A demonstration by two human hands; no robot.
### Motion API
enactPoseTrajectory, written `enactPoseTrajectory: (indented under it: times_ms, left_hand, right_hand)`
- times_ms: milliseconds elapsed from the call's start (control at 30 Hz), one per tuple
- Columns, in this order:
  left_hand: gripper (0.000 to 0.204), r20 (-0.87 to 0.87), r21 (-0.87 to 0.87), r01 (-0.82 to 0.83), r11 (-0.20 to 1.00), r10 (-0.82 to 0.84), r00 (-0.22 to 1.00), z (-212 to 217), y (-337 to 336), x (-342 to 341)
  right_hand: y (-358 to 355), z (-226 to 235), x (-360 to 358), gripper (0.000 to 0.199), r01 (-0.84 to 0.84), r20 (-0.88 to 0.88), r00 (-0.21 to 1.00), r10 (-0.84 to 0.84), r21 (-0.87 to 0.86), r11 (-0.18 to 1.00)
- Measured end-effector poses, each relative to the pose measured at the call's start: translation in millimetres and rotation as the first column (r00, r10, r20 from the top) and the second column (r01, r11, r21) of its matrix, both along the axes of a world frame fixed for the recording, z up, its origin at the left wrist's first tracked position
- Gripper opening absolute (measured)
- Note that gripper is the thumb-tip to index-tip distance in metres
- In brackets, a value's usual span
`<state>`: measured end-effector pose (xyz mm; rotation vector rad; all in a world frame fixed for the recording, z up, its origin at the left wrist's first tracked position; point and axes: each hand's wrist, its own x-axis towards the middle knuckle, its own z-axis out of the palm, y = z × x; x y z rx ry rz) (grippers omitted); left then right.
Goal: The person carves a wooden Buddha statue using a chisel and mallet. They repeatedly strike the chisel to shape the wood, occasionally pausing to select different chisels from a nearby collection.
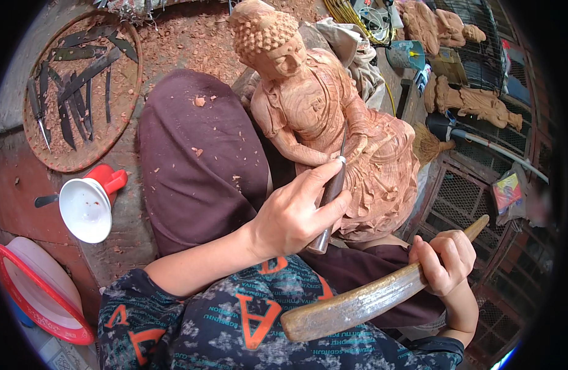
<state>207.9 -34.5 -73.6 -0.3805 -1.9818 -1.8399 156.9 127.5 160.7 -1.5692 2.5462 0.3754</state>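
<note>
The left hand (296, 216) is clamped around the dark handle of a carving chisel (330, 197), thumb and forefinger pinching high near the ferrule, with the narrow blade rising to meet the wooden statue (333, 123) at its forearm and lap folds. The statue, a seated robed figure with a knobbed head, leans across the person's lap against the maroon trouser leg (197, 160), so it sits just above and touching the chisel tip. To cut well here, the edge probably wants to stay low to the grain and follow the fold line, the heel of the hand braced on the carving so the tip cannot skid into the finished arm. The right hand (444, 262) is closed on the thin end of a long curved wooden mallet (364, 302), its heavy end hanging low toward the shirt, well apart from the chisel butt. Short, light taps suit such fine relief. At far left, a round woven tray (120, 132) holds spare blades.
</note>
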Motion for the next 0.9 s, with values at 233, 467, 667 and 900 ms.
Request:
enactPoseTrajectory:
  times_ms: [233,467,667,900]
  left_hand:
    - [0.036,-0.03,-0.044,0.054,0.998,-0.055,0.998,0.9,4.8,-1.9]
    - [0.035,0.001,-0.114,0.059,0.992,-0.059,0.998,12.6,5.7,-11.0]
    - [0.025,0.037,-0.241,0.045,0.97,-0.037,0.999,27.8,7.7,-20.2]
    - [0.027,-0.026,-0.34,0.218,0.915,-0.241,0.97,35.1,-33.3,-34.5]
  right_hand:
    - [8.1,-0.2,-7.5,0.035,-0.093,-0.014,0.996,0.093,0.018,0.996]
    - [25.3,-2.4,-13.8,0.031,-0.147,-0.007,0.989,0.148,-0.156,0.977]
    - [31.8,6.0,-12.0,0.037,-0.141,-0.024,0.99,0.139,-0.121,0.983]
    - [51.0,3.2,-9.2,0.035,0.069,-0.058,0.996,-0.072,-0.044,0.997]
